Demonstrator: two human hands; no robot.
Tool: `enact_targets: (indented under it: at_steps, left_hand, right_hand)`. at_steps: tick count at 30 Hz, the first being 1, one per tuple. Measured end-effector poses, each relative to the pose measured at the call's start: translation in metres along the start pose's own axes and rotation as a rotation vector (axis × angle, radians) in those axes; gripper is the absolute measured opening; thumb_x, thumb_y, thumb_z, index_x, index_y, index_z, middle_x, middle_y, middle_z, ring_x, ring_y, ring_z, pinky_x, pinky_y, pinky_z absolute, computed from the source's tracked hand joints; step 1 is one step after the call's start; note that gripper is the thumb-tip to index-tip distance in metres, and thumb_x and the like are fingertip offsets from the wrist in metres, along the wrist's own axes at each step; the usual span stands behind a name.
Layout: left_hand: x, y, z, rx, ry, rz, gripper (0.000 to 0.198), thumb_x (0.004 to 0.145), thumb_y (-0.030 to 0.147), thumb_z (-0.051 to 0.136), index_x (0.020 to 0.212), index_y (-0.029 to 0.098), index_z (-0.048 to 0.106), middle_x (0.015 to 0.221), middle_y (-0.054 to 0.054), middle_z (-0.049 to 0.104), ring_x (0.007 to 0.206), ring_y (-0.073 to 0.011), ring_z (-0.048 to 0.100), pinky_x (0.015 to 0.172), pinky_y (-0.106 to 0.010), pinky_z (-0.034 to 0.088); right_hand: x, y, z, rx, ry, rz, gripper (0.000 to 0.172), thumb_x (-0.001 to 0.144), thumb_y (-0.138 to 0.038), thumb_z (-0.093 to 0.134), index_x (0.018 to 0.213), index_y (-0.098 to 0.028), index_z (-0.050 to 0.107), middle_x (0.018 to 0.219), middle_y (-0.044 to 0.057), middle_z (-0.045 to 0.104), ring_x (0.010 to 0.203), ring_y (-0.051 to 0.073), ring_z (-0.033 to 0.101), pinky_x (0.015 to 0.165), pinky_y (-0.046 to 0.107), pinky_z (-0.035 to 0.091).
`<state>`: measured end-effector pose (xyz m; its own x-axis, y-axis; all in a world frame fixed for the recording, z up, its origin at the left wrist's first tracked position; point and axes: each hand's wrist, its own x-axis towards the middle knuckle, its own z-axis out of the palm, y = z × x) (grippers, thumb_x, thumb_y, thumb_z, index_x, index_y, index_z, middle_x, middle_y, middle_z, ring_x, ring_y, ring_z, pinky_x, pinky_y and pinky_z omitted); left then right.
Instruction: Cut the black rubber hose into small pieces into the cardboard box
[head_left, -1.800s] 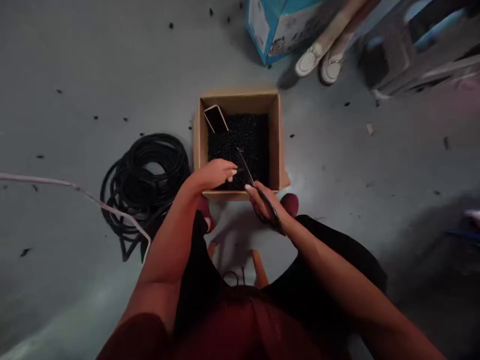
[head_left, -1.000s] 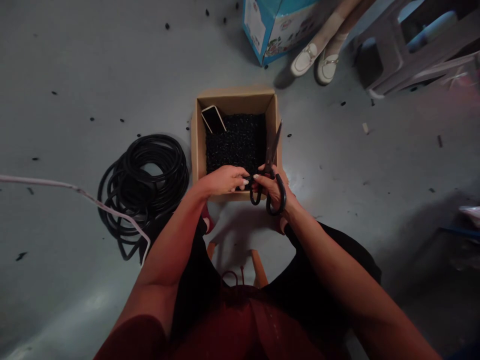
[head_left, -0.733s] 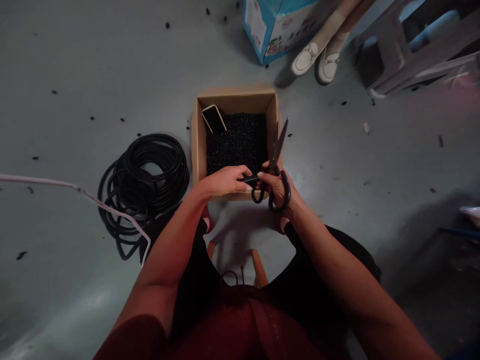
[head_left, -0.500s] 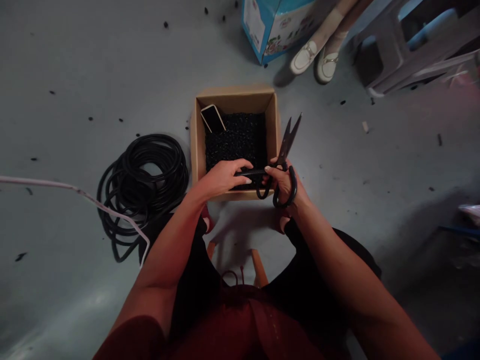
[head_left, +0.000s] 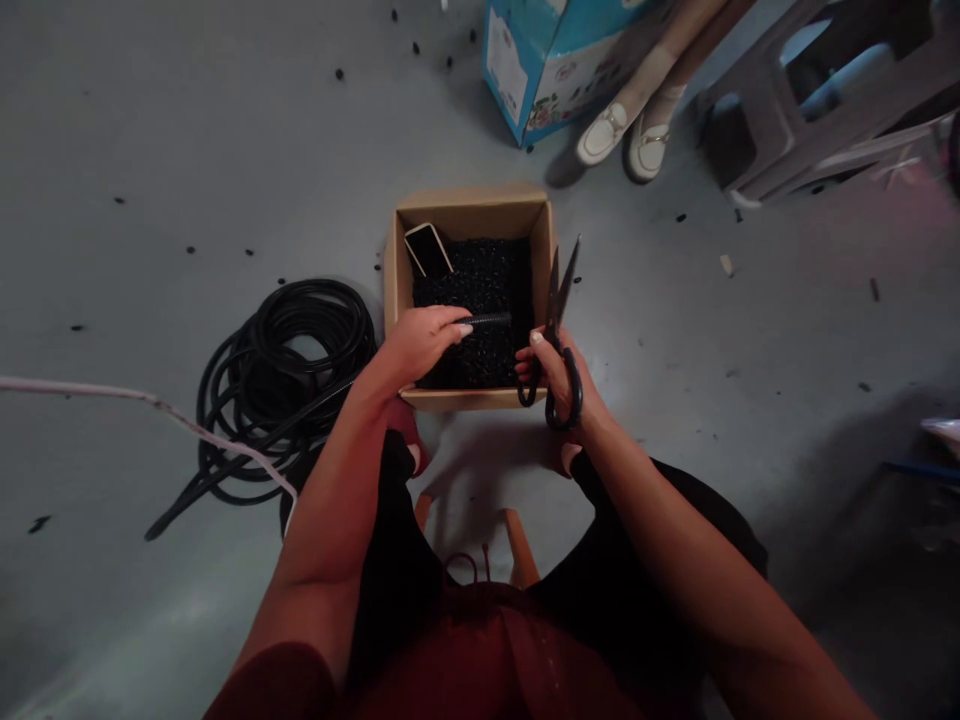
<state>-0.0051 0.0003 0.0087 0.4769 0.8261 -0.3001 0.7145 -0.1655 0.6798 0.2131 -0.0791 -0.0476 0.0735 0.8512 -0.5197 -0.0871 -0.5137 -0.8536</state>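
Observation:
My left hand (head_left: 429, 340) is closed around a black ribbed tube (head_left: 491, 320), whose free end points right over the cardboard box (head_left: 472, 400). Small black pieces (head_left: 480, 275) cover the bottom of the box, and a dark phone-like rectangle with a pale edge (head_left: 428, 250) leans in its far left corner. At the box's right side, my right hand (head_left: 559, 370) holds black-handled scissors (head_left: 553, 335), their blades parted and pointing away from me. The tube's end and the scissors are apart.
A coil of black tubing (head_left: 289, 390) lies on the floor left of the box. A pale cord (head_left: 202, 420) crosses near my left arm. Beyond stand a blue carton (head_left: 517, 80), another person's white shoes (head_left: 626, 140) and a grey plastic stool (head_left: 757, 130). Black bits dot the floor.
My left hand has closed on the tube and shifted slightly left and away from me. The tube's end has come away from my right hand. The coil's loose strand has swung out to the left.

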Motion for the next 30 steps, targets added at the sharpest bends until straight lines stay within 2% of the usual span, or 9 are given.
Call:
enact_targets:
  at_steps: [5,10,19,30]
  left_hand:
    - [-0.006,-0.001,-0.017,-0.078,0.106,-0.067,0.038,0.095,0.034,0.052,0.116,0.015,0.078,0.108,-0.007,0.080,0.098,-0.0213,0.069,0.095,-0.031,0.051]
    - [-0.005,0.001,-0.015,-0.121,0.098,-0.068,0.038,0.095,0.035,0.052,0.117,0.016,0.078,0.107,-0.007,0.080,0.100,-0.0212,0.070,0.096,-0.032,0.052]
    - [-0.002,0.000,-0.011,-0.103,0.095,-0.058,0.035,0.095,0.032,0.054,0.115,0.018,0.079,0.116,-0.008,0.080,0.106,-0.0222,0.070,0.100,-0.034,0.051]
    - [-0.001,0.003,-0.008,-0.117,0.084,-0.083,0.036,0.094,0.033,0.055,0.117,0.017,0.079,0.110,-0.008,0.080,0.099,-0.0208,0.070,0.098,-0.033,0.052]
  right_hand:
    - [-0.015,0.001,0.010,-0.116,-0.092,-0.014,0.057,0.085,-0.070,0.064,0.117,-0.024,0.055,0.094,0.004,0.069,0.083,0.020,0.069,0.076,0.037,0.054]
    - [-0.031,0.001,0.018,-0.173,-0.193,-0.020,0.053,0.090,-0.066,0.062,0.121,-0.024,0.055,0.102,0.006,0.070,0.097,0.024,0.069,0.088,0.042,0.053]
    - [-0.045,-0.007,0.020,-0.207,-0.255,-0.049,0.043,0.096,-0.060,0.056,0.122,-0.025,0.053,0.115,0.007,0.067,0.110,0.025,0.065,0.102,0.046,0.049]
    - [-0.042,-0.005,0.020,-0.190,-0.266,-0.040,0.043,0.094,-0.060,0.058,0.120,-0.026,0.053,0.110,0.006,0.067,0.108,0.026,0.065,0.098,0.044,0.051]
